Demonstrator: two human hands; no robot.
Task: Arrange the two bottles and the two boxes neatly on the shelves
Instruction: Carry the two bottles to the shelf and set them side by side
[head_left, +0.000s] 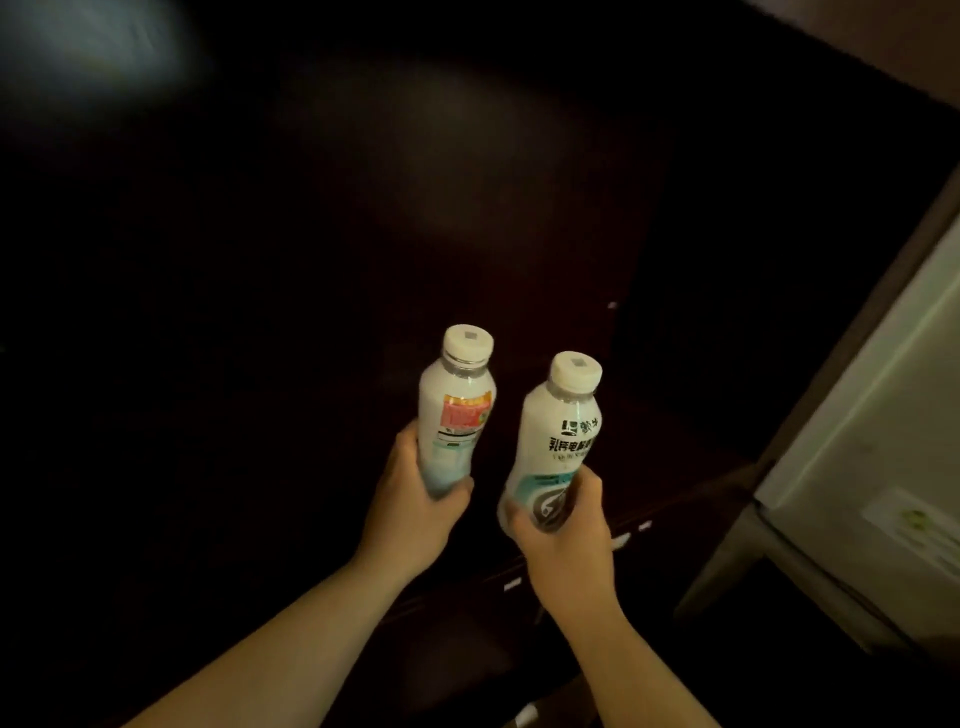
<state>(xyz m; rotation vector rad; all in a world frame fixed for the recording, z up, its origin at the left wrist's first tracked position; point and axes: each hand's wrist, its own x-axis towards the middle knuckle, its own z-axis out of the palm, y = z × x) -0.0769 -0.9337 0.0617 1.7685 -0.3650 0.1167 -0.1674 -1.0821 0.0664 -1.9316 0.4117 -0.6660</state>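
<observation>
I hold two white drink bottles with cream caps upright in front of a very dark cabinet. My left hand (410, 506) grips the lower part of the left bottle (454, 410), whose label has a red and orange patch. My right hand (563, 530) grips the base of the right bottle (558, 441), which carries black printed characters and a teal band. The bottles stand side by side, a small gap apart. The two boxes are not visible, and the shelves are lost in the darkness.
A pale door or appliance panel (878, 457) with a brownish frame stands at the right edge. Dark furniture (467, 208) fills the middle and left. A blurred bright patch (88, 47) shows at the top left.
</observation>
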